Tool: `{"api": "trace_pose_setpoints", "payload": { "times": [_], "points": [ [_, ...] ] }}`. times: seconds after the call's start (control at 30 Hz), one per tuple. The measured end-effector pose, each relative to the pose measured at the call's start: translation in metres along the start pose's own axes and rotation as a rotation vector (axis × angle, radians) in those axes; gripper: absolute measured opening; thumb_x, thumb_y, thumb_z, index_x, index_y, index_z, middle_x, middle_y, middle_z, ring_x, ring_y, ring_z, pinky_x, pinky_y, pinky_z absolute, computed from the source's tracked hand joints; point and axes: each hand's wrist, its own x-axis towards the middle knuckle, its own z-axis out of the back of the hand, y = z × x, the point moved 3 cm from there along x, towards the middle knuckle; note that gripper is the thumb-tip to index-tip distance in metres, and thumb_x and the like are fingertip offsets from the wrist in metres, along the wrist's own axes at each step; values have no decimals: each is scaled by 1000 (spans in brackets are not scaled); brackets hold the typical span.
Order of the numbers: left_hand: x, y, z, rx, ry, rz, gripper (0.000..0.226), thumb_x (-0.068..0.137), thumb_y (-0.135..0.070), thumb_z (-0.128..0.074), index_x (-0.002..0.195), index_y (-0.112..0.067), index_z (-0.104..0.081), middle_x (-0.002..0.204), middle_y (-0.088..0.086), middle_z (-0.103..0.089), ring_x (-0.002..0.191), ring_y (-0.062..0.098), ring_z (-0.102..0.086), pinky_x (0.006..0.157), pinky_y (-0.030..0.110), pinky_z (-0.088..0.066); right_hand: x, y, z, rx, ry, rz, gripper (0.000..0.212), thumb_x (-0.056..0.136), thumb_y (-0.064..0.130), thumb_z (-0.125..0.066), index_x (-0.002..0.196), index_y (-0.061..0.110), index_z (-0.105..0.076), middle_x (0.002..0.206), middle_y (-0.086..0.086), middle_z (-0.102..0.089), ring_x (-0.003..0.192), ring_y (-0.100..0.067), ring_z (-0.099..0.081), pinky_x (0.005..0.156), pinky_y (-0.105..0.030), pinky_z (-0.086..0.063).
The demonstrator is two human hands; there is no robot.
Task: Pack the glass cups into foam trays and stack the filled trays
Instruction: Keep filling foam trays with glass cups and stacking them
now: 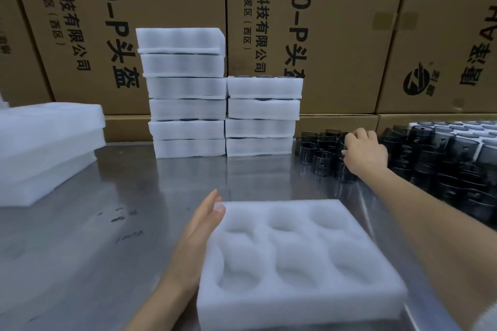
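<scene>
A white foam tray point(295, 247) with several empty round pockets lies on the steel table in front of me. My left hand point(200, 226) rests flat, fingers straight, against the tray's left edge. My right hand point(364, 150) reaches to the back right, fingers curled down over a cluster of dark glass cups point(321, 162); the fingertips are hidden among the cups. Two stacks of filled foam trays stand at the back: a taller one point(185, 88) and a shorter one point(262, 115) right beside it.
More dark glass cups point(441, 166) crowd the table's right side, some on a white sheet. A pile of empty foam trays point(45, 150) sits at the left. Cardboard boxes point(336, 21) wall off the back. Bare steel tabletop point(121, 196) lies between them.
</scene>
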Motion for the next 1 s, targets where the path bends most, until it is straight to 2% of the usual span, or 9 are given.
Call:
{"api": "trace_pose_setpoints", "payload": {
  "times": [0.13,0.2,0.3,0.37,0.47,0.53,0.67,0.77,1.0],
  "points": [
    [-4,6,5,11,48,30,51,87,-25,-55,137,-29,-46,133,-16,-50,114,0,-53,85,21,-45,-15,8,18,381,-60,-85,18,95,25,-52,105,11,-55,139,-13,-35,123,-33,-34,85,-42,-41],
    [-3,6,5,21,38,41,48,93,-15,-50,139,-26,-43,132,-14,-50,111,0,-54,83,21,-45,-25,18,34,581,-82,-87,15,95,27,-51,95,13,-52,130,-12,-45,107,-31,-47,79,-37,-43],
    [-1,5,5,33,18,46,46,97,-9,-41,142,-19,-39,138,-3,-47,122,15,-50,100,32,-41,-45,39,62,804,-89,2,16,92,33,-56,91,17,-52,112,-8,-55,87,-22,-52,65,-31,-42],
    [-2,5,5,37,10,47,45,98,-12,-38,142,-19,-38,141,0,-45,127,18,-46,111,39,-33,-62,54,80,936,-43,51,24,85,39,-64,96,21,-52,108,-3,-58,90,-18,-55,69,-35,-50],
    [-3,5,5,4,-3,57,43,99,-18,-37,142,-21,-38,142,2,-45,130,20,-44,113,44,-30,-94,84,106,1067,114,145,45,78,47,-70,114,26,-51,105,4,-57,94,-12,-56,66,-27,-47],
    [-3,4,5,7,-17,53,44,99,-16,-37,143,-19,-37,143,6,-45,130,21,-43,112,42,-30,-119,107,114,1060,172,239,45,76,47,-72,115,29,-56,105,6,-59,94,-11,-57,69,-27,-49],
    [-6,-3,4,214,-25,-13,47,98,-4,-31,143,-14,-37,145,0,-41,128,11,-41,97,18,-35,-168,141,105,945,162,407,39,74,47,-73,110,34,-63,107,8,-60,91,-3,-52,68,-17,-45],
    [-8,-3,5,240,-10,-13,48,96,-1,-29,142,-10,-40,148,3,-40,135,16,-37,113,35,-27,-180,147,100,870,99,434,44,75,50,-72,115,36,-62,106,11,-58,93,-2,-48,77,-18,-36],
    [-8,-1,4,177,-15,-7,39,102,-17,-36,140,-15,-45,141,9,-48,130,22,-45,110,42,-33,-184,155,101,797,101,418,42,70,56,-72,105,34,-61,101,9,-55,99,-7,-54,78,-22,-41]
  ]
}}
